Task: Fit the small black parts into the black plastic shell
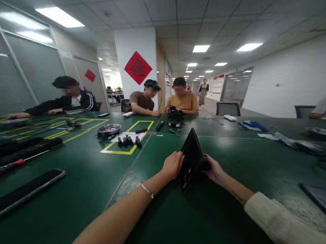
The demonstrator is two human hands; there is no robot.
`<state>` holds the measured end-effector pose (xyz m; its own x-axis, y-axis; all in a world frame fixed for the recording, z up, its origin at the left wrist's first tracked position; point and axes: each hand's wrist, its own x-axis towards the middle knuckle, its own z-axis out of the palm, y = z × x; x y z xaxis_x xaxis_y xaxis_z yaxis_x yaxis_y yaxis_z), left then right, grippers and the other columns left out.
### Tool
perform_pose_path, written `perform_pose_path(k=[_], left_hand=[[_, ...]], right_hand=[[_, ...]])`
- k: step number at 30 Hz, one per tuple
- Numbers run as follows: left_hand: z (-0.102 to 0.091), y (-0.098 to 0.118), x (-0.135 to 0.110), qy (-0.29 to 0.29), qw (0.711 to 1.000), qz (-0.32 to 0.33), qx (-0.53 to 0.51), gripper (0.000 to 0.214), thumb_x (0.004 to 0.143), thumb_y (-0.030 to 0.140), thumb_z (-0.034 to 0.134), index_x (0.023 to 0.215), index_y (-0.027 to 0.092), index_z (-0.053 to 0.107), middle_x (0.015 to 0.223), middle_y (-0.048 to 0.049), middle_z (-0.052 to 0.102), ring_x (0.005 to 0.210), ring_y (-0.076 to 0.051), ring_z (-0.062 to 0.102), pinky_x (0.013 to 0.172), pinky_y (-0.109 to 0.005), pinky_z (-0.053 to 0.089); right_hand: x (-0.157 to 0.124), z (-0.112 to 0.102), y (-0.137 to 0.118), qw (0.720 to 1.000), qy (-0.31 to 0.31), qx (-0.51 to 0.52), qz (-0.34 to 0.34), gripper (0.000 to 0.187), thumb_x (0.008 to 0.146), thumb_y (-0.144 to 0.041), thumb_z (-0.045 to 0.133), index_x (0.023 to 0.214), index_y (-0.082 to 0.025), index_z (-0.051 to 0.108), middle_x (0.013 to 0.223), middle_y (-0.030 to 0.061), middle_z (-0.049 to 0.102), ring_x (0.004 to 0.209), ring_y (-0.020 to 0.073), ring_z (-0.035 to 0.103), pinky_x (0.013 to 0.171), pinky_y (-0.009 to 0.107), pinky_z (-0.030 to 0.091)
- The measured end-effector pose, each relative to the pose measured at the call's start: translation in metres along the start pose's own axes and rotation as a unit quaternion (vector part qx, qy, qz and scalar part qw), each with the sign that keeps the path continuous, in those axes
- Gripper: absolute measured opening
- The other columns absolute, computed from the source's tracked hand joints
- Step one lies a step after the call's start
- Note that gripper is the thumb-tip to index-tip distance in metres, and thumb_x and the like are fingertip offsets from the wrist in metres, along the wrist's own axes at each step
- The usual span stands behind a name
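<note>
My left hand (pixel 173 165), with a silver bracelet at its wrist, is closed on the left side of a black flat panel (pixel 191 161). The panel stands on edge, tilted, just above or on the green table; which one, I cannot tell. Behind it my right hand (pixel 213 170) has its fingers wrapped round a small dark part (pixel 205 163) at the panel's right side. Whether that part is joined to the panel is hidden. The panel's exact kind does not show.
On the green table (pixel 151 217) lie a phone-like slab (pixel 23 192) at left, several black cylinders (pixel 128 140), a metal bowl (pixel 108 131) and pliers (pixel 175 131). A dark slab (pixel 318 197) is at right. Three people sit across the table; another person stands in the corridor.
</note>
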<state>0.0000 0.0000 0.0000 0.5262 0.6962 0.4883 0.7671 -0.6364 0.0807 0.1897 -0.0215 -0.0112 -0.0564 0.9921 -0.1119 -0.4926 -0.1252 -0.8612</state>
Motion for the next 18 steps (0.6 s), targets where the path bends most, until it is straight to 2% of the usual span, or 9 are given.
perform_pose_path(k=[7, 11, 13, 16, 18], left_hand=[[-0.001, 0.000, -0.001, 0.000, 1.000, -0.024, -0.002, 0.030, 0.091, 0.032, 0.016, 0.084, 0.019, 0.043, 0.079, -0.0040, 0.053, 0.077, -0.015, 0.047, 0.070, -0.027, 0.039], [-0.001, 0.002, -0.001, -0.018, 1.000, 0.002, -0.011, 0.032, 0.090, 0.033, 0.016, 0.084, 0.018, 0.045, 0.078, -0.0044, 0.053, 0.075, -0.016, 0.047, 0.069, -0.028, 0.039], [-0.002, 0.001, 0.000, -0.017, 1.000, -0.006, -0.016, 0.033, 0.090, 0.033, 0.017, 0.084, 0.018, 0.045, 0.077, -0.0046, 0.053, 0.074, -0.016, 0.048, 0.069, -0.028, 0.039], [-0.005, -0.009, 0.000, 0.001, 0.999, -0.035, -0.025, 0.033, 0.090, 0.033, 0.018, 0.085, 0.018, 0.047, 0.076, -0.0052, 0.053, 0.075, -0.016, 0.048, 0.071, -0.029, 0.038], [-0.008, -0.023, 0.000, -0.003, 0.999, -0.032, -0.028, 0.034, 0.090, 0.033, 0.018, 0.086, 0.017, 0.048, 0.076, -0.0055, 0.053, 0.076, -0.016, 0.049, 0.072, -0.028, 0.038]], right_hand=[[0.002, -0.004, 0.001, 0.999, -0.033, -0.030, -0.022, 0.016, 0.071, -0.023, 0.050, 0.086, -0.023, 0.056, 0.074, 0.0006, 0.061, 0.066, 0.0162, 0.056, 0.049, 0.025, 0.044], [0.001, -0.002, 0.001, 1.000, -0.014, -0.018, -0.011, 0.015, 0.071, -0.022, 0.050, 0.085, -0.022, 0.056, 0.074, 0.0008, 0.060, 0.066, 0.0157, 0.056, 0.050, 0.024, 0.045], [0.000, -0.001, 0.000, 1.000, -0.006, -0.010, -0.001, 0.014, 0.072, -0.021, 0.049, 0.084, -0.022, 0.056, 0.073, 0.0005, 0.060, 0.066, 0.0152, 0.056, 0.050, 0.024, 0.045], [0.000, -0.001, -0.001, 1.000, -0.005, -0.005, 0.010, 0.014, 0.073, -0.019, 0.046, 0.084, -0.022, 0.056, 0.072, 0.0001, 0.060, 0.065, 0.0149, 0.056, 0.050, 0.024, 0.045], [-0.001, -0.001, -0.002, 1.000, -0.003, -0.004, 0.017, 0.014, 0.074, -0.018, 0.046, 0.083, -0.022, 0.056, 0.072, 0.0000, 0.060, 0.065, 0.0146, 0.056, 0.051, 0.024, 0.045]])
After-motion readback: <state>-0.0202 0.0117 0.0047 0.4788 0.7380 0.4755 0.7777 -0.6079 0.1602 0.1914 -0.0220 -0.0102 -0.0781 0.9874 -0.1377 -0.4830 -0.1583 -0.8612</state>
